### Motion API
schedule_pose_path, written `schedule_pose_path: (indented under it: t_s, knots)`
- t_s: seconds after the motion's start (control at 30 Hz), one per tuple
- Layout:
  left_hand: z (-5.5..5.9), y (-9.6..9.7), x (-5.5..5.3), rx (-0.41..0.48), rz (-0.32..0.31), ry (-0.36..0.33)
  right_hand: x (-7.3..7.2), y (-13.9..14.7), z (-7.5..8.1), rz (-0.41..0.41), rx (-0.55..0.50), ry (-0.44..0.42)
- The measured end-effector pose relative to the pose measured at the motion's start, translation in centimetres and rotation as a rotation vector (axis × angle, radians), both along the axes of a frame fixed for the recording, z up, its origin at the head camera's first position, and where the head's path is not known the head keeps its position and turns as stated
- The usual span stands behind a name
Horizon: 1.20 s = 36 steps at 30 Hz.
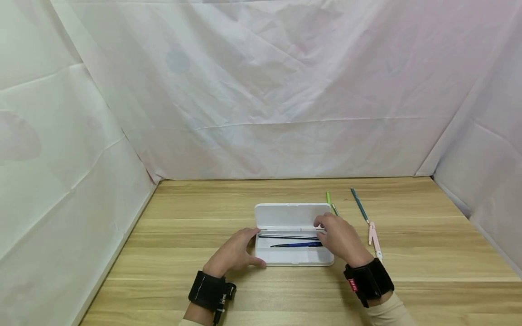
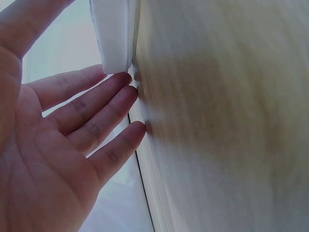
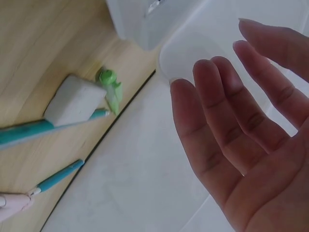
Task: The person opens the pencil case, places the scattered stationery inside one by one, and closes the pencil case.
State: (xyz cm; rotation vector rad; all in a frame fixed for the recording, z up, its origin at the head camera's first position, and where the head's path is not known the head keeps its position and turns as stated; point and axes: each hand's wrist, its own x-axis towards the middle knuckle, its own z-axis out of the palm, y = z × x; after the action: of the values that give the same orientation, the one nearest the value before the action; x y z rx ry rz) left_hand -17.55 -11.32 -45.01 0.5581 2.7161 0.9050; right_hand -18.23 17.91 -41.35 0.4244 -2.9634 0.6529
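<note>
A white pencil case lies on the table with its lid raised at the back. Inside it are a dark pencil and a blue pen, their right ends hidden by my right hand. My left hand rests at the case's left end, thumb at the front corner; its straight fingertips meet the case edge in the left wrist view. Over the case's right part hovers my right hand. Its fingers are loosely bent with nothing between them in the right wrist view.
Right of the case lie a green pen-like item, a teal pencil and a pink compass. A white block like an eraser sits by another teal pencil. White cloth closes off the table's back and sides.
</note>
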Motion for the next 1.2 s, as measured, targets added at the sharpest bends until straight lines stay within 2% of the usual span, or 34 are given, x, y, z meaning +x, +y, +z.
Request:
schedule_pose_path:
  t_s: [0.27, 0.87, 1.2]
  knots:
    - [0.0, 0.0, -0.1, -0.004, -0.002, -0.001, -0.2, 1.1, 0.4, -0.009, -0.014, -0.045]
    - [0.0, 0.0, 0.0, -0.003, -0.008, 0.004, -0.6, 3.2, 0.6, -0.060, -0.023, -0.083]
    - [0.0, 0.0, 0.1, 0.003, 0.000, -0.003, -1.1, 4.7, 0.3, -0.087, -0.013, -0.126]
